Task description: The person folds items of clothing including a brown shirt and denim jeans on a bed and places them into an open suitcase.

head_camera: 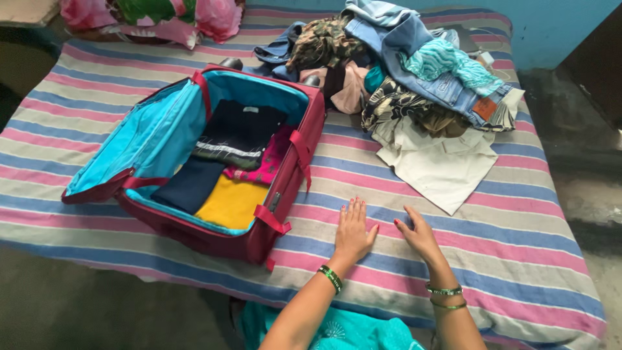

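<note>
Fingers flat and spread, gripping nothing: left hand (353,230) and right hand (420,234) rest on striped bedsheet (505,240), just right of open red suitcase (272,207). Clothes pile (414,71) beyond. Blue wall (551,26), grey floor (78,311).

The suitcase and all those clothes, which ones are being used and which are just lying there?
In use: suitcase, folded clothes inside it, clothes pile, cream shirt, left hand and right hand flat on the striped bedsheet.

Lying about: pink pillow.
</note>
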